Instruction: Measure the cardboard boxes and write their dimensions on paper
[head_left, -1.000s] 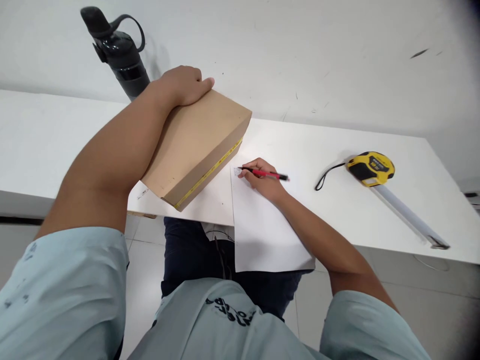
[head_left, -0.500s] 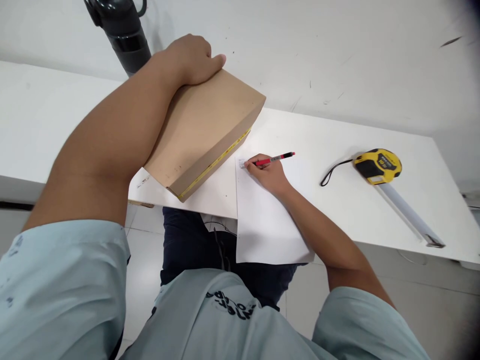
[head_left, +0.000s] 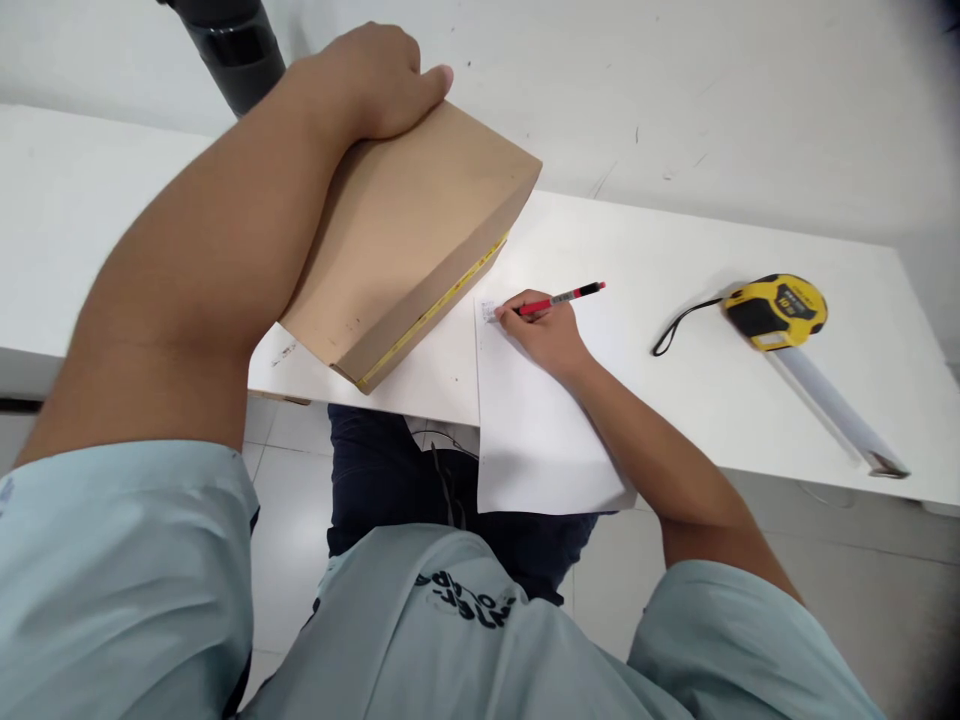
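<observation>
Left hand [head_left: 390, 85] bracing a box [head_left: 420, 200]; right hand [head_left: 551, 335] holding a pen [head_left: 559, 298] to a sheet of paper [head_left: 540, 440].

The left hand is bending over the far edge of the brown cardboard box, its thumb pointing right; the fingertips are hiding behind that edge, so whether they are spread or pressed together cannot be told. The right thumb and fingers are pinching the red-and-black pen beside small marks in the paper's upper left corner. The box is occupying the space left of the paper, a yellow strip [head_left: 431, 312] running along its side. The paper is overhanging the near edge of the white table [head_left: 630, 240]. A tape measure [head_left: 776, 312] is lying at right, its blade extending; a dark bottle [head_left: 236, 55] is standing behind the left forearm.
</observation>
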